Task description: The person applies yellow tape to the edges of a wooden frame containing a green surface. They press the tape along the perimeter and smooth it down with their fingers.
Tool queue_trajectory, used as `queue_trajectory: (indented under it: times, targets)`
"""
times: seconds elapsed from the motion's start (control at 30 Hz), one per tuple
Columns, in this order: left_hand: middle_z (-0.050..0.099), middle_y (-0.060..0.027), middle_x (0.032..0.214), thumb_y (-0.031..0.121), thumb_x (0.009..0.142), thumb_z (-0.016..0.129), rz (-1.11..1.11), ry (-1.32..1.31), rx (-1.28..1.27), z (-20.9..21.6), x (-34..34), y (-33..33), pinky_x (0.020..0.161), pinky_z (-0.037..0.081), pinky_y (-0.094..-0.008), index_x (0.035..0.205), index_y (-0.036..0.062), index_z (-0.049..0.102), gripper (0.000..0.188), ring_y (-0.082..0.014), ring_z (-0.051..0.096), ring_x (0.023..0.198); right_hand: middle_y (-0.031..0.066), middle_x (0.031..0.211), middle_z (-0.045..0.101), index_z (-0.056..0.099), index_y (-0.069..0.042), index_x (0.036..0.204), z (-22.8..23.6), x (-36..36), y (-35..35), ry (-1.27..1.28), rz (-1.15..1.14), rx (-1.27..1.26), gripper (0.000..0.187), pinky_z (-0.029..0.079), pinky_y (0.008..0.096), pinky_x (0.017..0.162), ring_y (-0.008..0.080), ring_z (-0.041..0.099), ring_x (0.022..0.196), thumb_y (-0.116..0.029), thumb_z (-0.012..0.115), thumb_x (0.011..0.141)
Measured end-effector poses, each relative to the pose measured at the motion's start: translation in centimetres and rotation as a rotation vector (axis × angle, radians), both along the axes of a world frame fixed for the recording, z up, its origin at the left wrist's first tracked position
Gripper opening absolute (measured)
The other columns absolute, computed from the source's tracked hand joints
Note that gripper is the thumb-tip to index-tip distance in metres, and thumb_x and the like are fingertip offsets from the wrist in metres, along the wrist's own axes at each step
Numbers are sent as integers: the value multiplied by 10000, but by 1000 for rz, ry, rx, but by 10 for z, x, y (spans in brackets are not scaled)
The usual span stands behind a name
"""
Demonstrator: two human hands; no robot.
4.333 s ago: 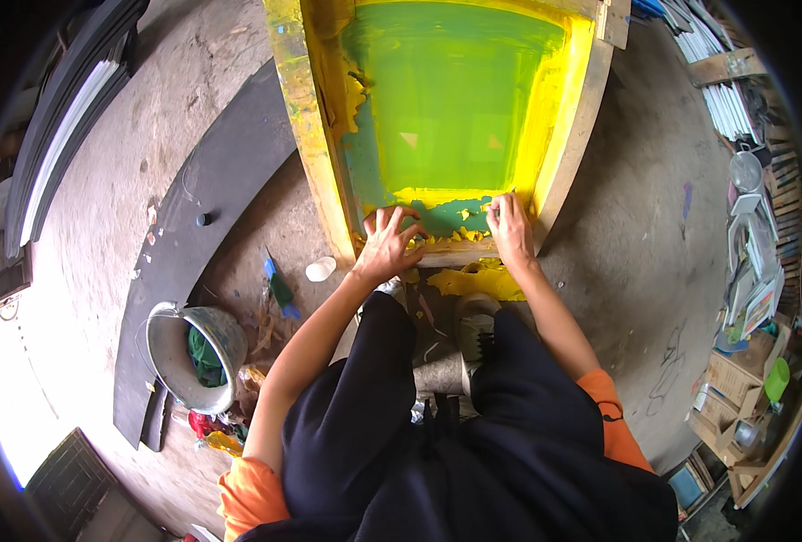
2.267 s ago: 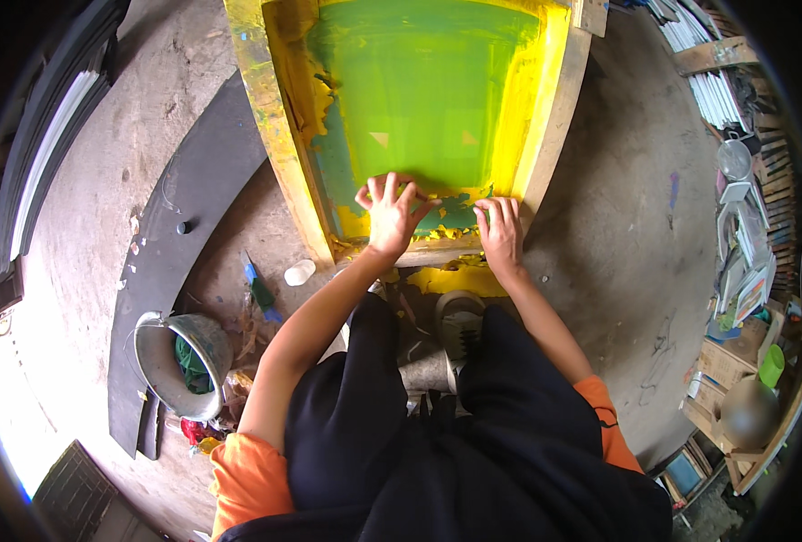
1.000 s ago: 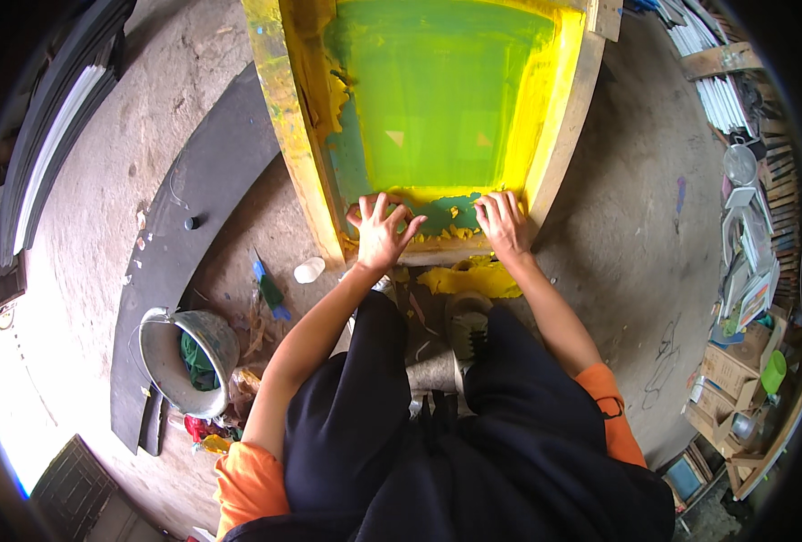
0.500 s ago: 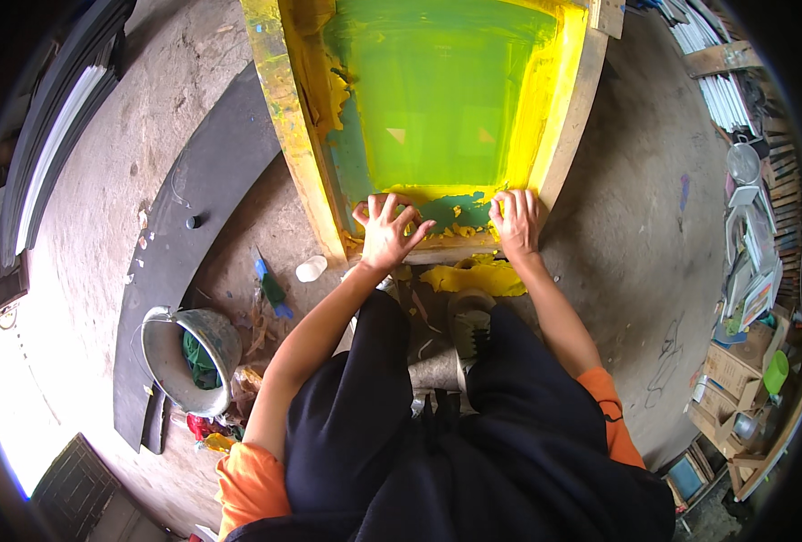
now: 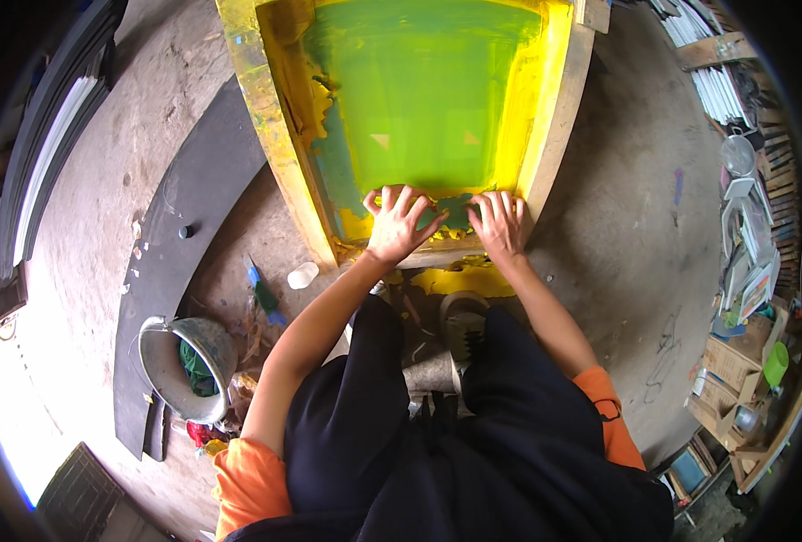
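Note:
A wooden screen-printing frame (image 5: 553, 117) stands before me, smeared with thick yellow ink along its inner sides. Its mesh (image 5: 419, 99) looks bright green, with two pale triangular spots showing through. Over the near end of the mesh, my left hand (image 5: 398, 226) has its fingers bent and spread, the thumb pointing right. My right hand (image 5: 500, 224) is beside it, fingers likewise bent and apart. The fingertips are partly hidden, and I make out nothing held. Between the hands lies a dark green patch (image 5: 455, 213) edged with broken yellow ink.
A grey bucket (image 5: 152, 361) with dark green cloth inside lies tipped at left, by a long black sheet (image 5: 188, 172). A white cup (image 5: 303, 275) and a blue-and-green tool (image 5: 261, 291) rest on the floor. Yellow ink (image 5: 459, 282) spreads below the frame. Cardboard boxes (image 5: 735, 357) line the right.
My hands have come closer together over the near end of the mesh. The view has shifted a little, so the frame appears further left.

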State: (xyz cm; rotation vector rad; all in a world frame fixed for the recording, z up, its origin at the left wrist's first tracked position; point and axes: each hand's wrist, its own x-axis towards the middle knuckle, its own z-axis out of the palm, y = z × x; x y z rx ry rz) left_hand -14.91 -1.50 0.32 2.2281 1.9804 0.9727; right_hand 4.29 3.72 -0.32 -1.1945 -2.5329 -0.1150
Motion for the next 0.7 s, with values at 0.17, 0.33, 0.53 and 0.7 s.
queue_trajectory:
  times: [0.17, 0.33, 0.53, 0.7]
  targets:
    - [480, -21, 984, 367, 686, 683, -50, 22, -24, -6, -6, -9, 801, 243, -471, 674, 194, 592, 196, -287, 406, 947, 3, 799, 510, 554, -122, 824, -6, -4, 2, -27, 5, 66, 145, 352, 360, 708, 163, 493, 811, -182, 644, 728]
    - [499, 1, 921, 362, 694, 679, -47, -17, -37, -2, -3, -9, 806, 240, -469, 655, 189, 596, 196, -259, 431, 924, 8, 745, 475, 515, -126, 767, -4, -5, 9, -54, -36, 104, 127, 370, 343, 669, 166, 479, 747, -159, 631, 727]
    - [494, 17, 760, 307, 695, 678, -148, -3, -87, -16, -11, -10, 811, 251, -463, 645, 169, 580, 176, -188, 478, 809, 14, 774, 501, 518, -112, 799, 9, -2, 12, 118, 15, 4, 135, 433, 325, 653, 188, 499, 761, -146, 633, 738]
    - [485, -6, 802, 265, 682, 667, -134, -57, -37, -5, -10, -14, 804, 262, -476, 666, 158, 573, 144, -203, 471, 836, 2, 822, 538, 549, -122, 858, 5, 5, 1, 135, 33, -38, 155, 442, 303, 678, 174, 523, 797, -161, 643, 741]
